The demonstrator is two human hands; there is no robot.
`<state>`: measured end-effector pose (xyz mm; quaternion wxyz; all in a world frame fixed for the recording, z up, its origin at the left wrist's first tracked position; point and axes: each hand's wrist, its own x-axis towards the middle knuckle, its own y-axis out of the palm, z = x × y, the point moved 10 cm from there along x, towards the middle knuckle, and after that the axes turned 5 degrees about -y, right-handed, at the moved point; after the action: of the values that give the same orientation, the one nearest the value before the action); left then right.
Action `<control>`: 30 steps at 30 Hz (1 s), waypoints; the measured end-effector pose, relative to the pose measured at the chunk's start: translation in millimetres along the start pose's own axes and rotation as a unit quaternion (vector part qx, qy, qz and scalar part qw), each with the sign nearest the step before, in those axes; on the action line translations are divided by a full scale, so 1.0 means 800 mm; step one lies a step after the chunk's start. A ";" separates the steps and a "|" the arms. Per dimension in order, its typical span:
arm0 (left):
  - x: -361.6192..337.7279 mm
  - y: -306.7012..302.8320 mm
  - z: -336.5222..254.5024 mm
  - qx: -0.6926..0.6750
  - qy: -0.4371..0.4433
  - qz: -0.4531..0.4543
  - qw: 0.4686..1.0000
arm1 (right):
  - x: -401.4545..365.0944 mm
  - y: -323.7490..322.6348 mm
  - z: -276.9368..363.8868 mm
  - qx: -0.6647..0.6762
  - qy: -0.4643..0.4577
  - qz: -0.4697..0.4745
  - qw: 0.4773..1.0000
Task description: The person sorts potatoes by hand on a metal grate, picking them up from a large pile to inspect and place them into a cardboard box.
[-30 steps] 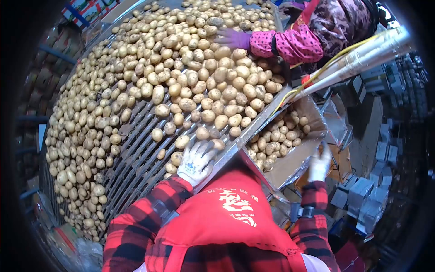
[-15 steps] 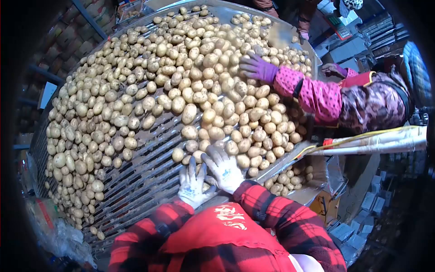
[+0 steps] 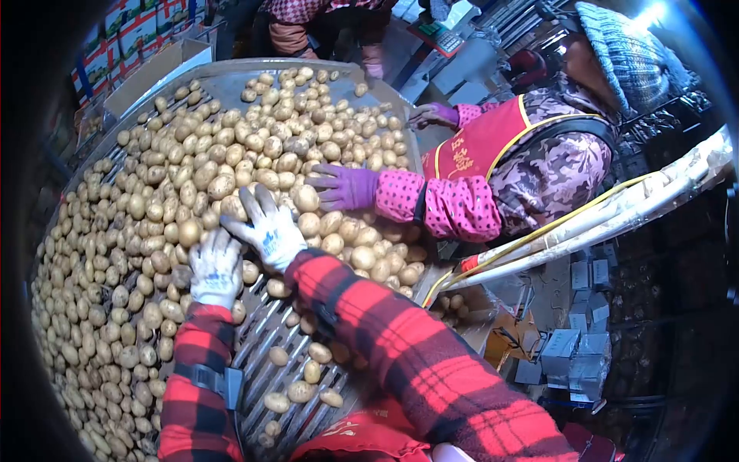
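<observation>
Both my hands, in white gloves with dark, dirty fingertips, reach forward over a broad heap of potatoes [image 3: 219,154]. My left hand [image 3: 216,271] lies palm down on the potatoes with its fingers extended; I see nothing gripped in it. Just ahead and to its right, my right hand [image 3: 274,235] is spread over more potatoes, fingers apart. Beneath the heap is a slatted metal sorting table [image 3: 258,339], its bars showing between my forearms. Several loose potatoes [image 3: 301,391] rest on those bars close to my body.
At the right, a co-worker's purple glove [image 3: 346,187] touches the potatoes beside my right hand. Another person [image 3: 323,23] stands across the table. Wrapped white pipes [image 3: 585,223] slant along the right. Cardboard boxes [image 3: 560,353] stand lower right; an open carton [image 3: 158,73] is upper left.
My hands have moved from the near table edge forward onto the heap. The camera view has shifted, and potatoes now lie on the slats near me. The co-worker's glove remains on the potatoes.
</observation>
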<state>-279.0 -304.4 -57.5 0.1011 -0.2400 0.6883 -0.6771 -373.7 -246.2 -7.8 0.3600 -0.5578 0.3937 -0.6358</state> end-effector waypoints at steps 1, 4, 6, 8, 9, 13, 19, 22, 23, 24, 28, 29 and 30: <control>0.018 -0.030 0.011 -0.004 -0.005 -0.033 0.999 | 0.020 0.003 -0.019 -0.012 -0.016 -0.017 1.000; 0.049 -0.050 0.043 0.020 -0.032 -0.050 0.998 | 0.060 -0.014 -0.094 0.071 0.091 0.085 0.990; 0.046 -0.034 0.060 0.040 -0.046 -0.070 0.996 | 0.059 -0.006 -0.117 -0.007 0.121 0.138 0.983; 0.038 -0.016 0.080 -0.004 -0.076 -0.082 0.994 | 0.046 -0.047 -0.093 -0.022 0.078 0.014 0.997; 0.038 -0.010 0.086 -0.030 -0.090 -0.089 0.991 | 0.028 -0.070 -0.072 0.001 0.066 -0.010 0.998; 0.033 0.009 0.099 -0.038 -0.112 -0.008 0.993 | -0.110 -0.144 0.016 0.065 0.047 0.027 0.996; -0.126 -0.110 0.209 -0.106 -0.173 -0.182 0.962 | -0.347 -0.170 0.030 0.066 0.239 0.075 0.966; -0.210 -0.045 0.309 -0.183 -0.356 -0.167 0.901 | -0.371 -0.156 0.037 0.069 0.267 0.089 0.957; -0.194 -0.038 0.294 -0.172 -0.337 -0.132 0.916 | -0.372 -0.156 0.039 0.069 0.266 0.092 0.957; -0.168 -0.033 0.267 -0.164 -0.319 -0.099 0.928 | -0.371 -0.157 0.035 0.066 0.261 0.096 0.958; -0.066 -0.036 0.154 -0.223 -0.316 -0.156 0.909 | -0.371 -0.159 0.034 0.067 0.267 0.069 0.959; -0.039 -0.018 0.147 -0.215 -0.268 -0.208 0.916 | -0.372 -0.156 0.032 0.073 0.266 0.074 0.958; -0.010 -0.026 0.118 -0.288 -0.306 -0.165 0.893 | -0.375 -0.158 0.030 0.069 0.264 0.075 0.959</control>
<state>-224.2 -383.7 -44.8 0.1198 -0.5637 0.7386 -0.3498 -316.5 74.8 -19.8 0.3274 -0.3128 0.4702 -0.7576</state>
